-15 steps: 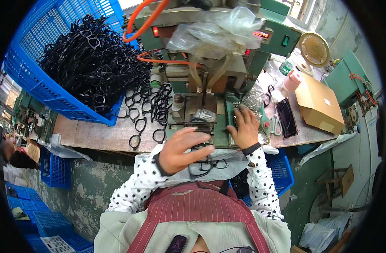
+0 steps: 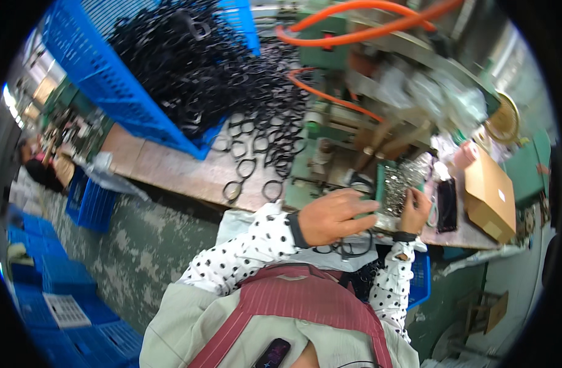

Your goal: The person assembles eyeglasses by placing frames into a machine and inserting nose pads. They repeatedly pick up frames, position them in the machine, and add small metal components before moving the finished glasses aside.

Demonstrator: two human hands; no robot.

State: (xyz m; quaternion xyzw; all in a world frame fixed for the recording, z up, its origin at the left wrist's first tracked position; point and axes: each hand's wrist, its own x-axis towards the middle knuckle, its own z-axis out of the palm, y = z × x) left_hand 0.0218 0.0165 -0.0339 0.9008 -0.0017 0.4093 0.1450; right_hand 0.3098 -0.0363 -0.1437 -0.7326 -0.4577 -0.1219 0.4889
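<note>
Black spectacles (image 2: 351, 254): long axis crosswise, near left hand (image 2: 335, 217).

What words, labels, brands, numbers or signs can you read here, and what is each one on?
No text can be read clearly.
White label on the cardboard box: too small to read.
Red-lit display on the green machine: too blurred to read.
Screen of the dark handheld-style device on the person's chest: lit marks, too small to make out.
</note>
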